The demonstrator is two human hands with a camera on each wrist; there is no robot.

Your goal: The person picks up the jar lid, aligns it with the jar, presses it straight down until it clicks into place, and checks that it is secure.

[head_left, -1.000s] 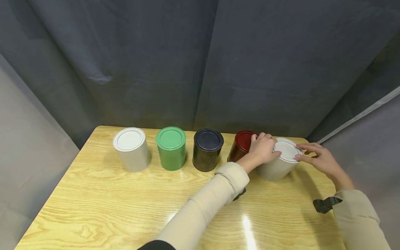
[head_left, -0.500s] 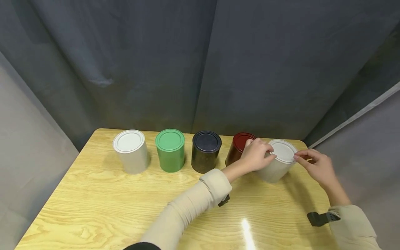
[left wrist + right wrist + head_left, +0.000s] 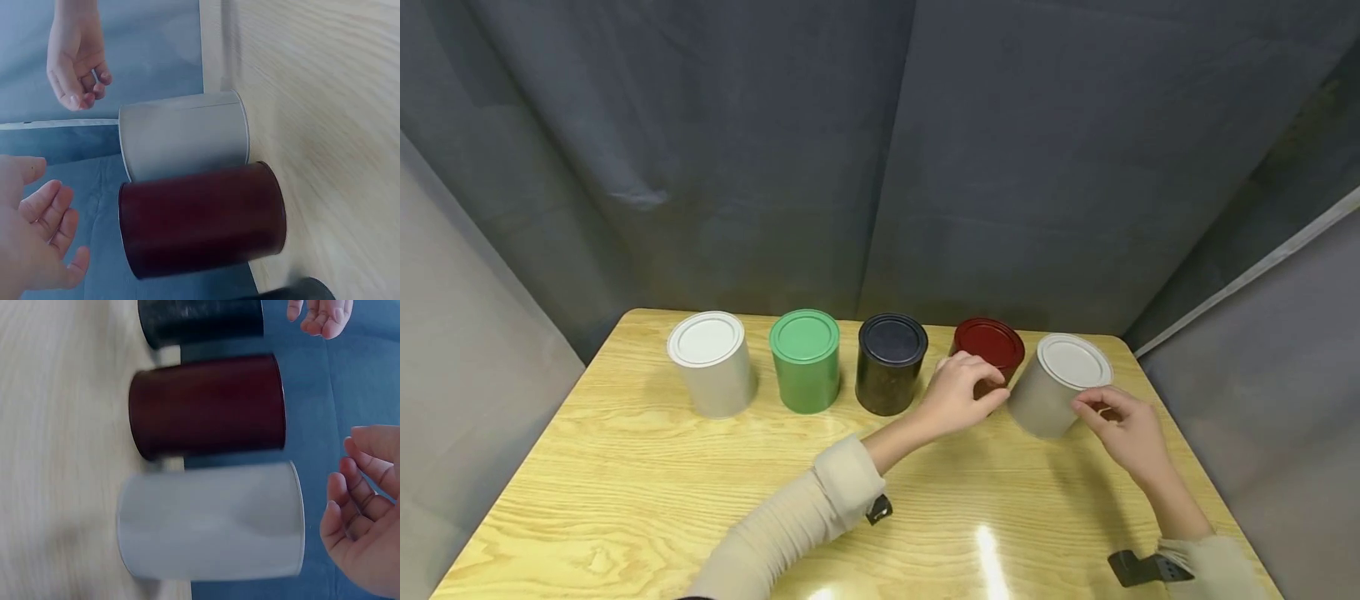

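Note:
Several lidded paint cans stand upright in a row along the table's far side. My left hand [image 3: 961, 392] is in front of the dark red can [image 3: 989, 342], overlapping it in the head view, with loosely bent fingers and nothing in them. The left wrist view shows a gap between that hand [image 3: 37, 231] and the red can [image 3: 203, 219]. My right hand [image 3: 1123, 433] hovers by the front right of the rightmost white can [image 3: 1048, 400], its fingers relaxed. In the right wrist view the white can [image 3: 212, 522] stands apart from those fingers [image 3: 356, 487].
Left of the red can stand a black can [image 3: 891, 367], a green can [image 3: 807, 367] and another white can [image 3: 713, 367]. The wooden table [image 3: 647, 500] meets a dark grey curtain [image 3: 760, 167] at its back edge. A pale curtain [image 3: 1285, 375] hangs at the right.
Both hands have come away from the rightmost white can. The left hand has moved left, in front of the red can; the right hand has drawn back toward me and slightly left.

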